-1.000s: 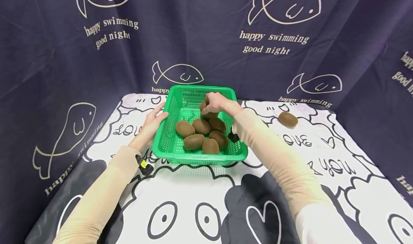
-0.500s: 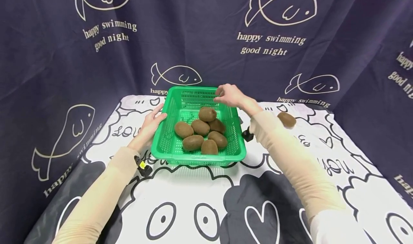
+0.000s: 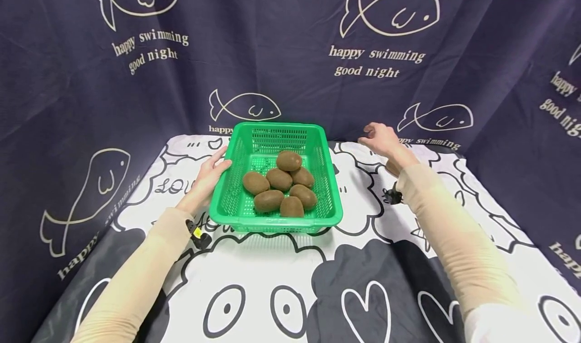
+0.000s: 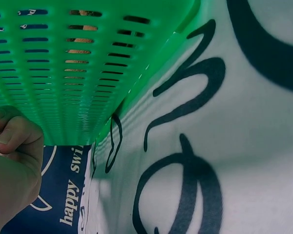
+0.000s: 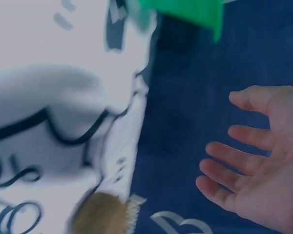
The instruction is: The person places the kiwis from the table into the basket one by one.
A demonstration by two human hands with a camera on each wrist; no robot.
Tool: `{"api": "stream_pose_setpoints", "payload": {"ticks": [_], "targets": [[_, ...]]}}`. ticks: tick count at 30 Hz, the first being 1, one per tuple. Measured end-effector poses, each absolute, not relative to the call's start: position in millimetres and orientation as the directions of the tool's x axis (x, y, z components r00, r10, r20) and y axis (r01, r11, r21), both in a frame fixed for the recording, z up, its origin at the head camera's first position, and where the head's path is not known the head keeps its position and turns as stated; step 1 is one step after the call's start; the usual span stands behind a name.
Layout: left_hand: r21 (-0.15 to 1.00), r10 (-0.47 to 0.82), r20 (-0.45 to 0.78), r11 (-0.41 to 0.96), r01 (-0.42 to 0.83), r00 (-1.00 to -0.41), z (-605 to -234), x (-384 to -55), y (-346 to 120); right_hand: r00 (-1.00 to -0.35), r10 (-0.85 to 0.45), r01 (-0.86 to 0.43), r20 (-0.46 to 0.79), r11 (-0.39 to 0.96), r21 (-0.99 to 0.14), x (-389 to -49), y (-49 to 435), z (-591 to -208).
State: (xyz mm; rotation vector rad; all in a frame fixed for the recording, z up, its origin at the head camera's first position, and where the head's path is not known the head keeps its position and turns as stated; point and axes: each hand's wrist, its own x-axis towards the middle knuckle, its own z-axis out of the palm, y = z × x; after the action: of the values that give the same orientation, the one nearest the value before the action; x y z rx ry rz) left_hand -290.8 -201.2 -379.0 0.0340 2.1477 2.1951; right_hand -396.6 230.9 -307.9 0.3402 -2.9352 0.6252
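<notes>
Several brown kiwis [image 3: 279, 179] lie in a green plastic basket [image 3: 275, 228], one resting partly on top of others. My left hand [image 3: 210, 174] grips the basket's left rim; in the left wrist view the curled fingers and thumb of that hand [image 4: 14, 136] show at the rim beside the slotted wall. Over to the right, my right hand [image 3: 382, 139] is in the air with nothing in it, its fingers spread and slightly bent in the right wrist view. Below it, a lone kiwi [image 3: 392, 168] on the table is mostly hidden by my wrist and shows blurred in the right wrist view.
A white cloth with black drawings and lettering covers the table [image 3: 272, 262]. Behind it hangs a dark blue curtain [image 3: 299, 40] printed with fish and words, close to the basket's far side.
My right hand has let go of a kiwi inside the basket, lifted over the right rim and moved right towards the lone kiwi. The left hand has stayed at the basket's rim.
</notes>
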Motion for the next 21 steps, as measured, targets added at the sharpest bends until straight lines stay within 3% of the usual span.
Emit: {"api": "stream_pose_setpoints", "payload": {"ticks": [15, 21], "targets": [[1.0, 0.046, -0.015, -0.003, -0.015, -0.999, -396, -305, -206, -1.0, -0.004, -0.005, 0.002, 0.955, -0.298, -405, 304, -368], [1.0, 0.043, -0.011, -0.016, -0.012, -0.999, -397, -304, -208, -0.996, -0.029, -0.006, -0.085, 0.966, -0.258, -405, 314, -374]]}}
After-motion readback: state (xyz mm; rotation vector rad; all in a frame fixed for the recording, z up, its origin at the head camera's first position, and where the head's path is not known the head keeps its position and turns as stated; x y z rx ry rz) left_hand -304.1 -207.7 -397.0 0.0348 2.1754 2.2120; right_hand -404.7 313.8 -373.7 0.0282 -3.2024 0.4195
